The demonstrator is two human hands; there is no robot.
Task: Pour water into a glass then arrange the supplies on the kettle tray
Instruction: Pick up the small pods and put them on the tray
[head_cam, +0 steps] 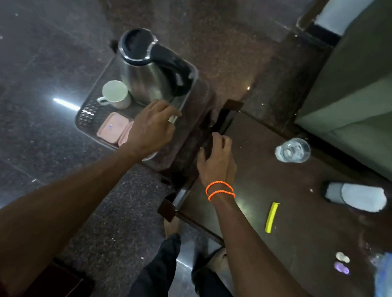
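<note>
Your forearms fill the bottom of the view, and they split toward two different jobs. Your left hand (150,129) hangs over the near right part of the kettle tray (85,116), its grip pinched together on a small pale thing (172,119), perhaps a sachet, though it is too small to name. Your right hand (215,161), the one with the orange bands (221,190) at the wrist, lies on the dark edge of the desk (247,177), fingers curled over what looks like a dark object; whether that grip is clamped or only resting, you cannot tell.

On the tray stand the kettle (147,71) at the far side, the white cup (115,94) just beside it to the left, and the pink packets (113,128) flat at the near side, partly under your left hand. The glass (293,150), which seems to hold water already, sits well apart on the desk to the right.

So the relation that matters: the tray lies left of the desk edge, directly under your left hand, while your right hand is a little short of it. The free space on the tray looks to be near the right rim, between kettle and packets, so your left hand is the nearer one for setting the pale piece down.
</note>
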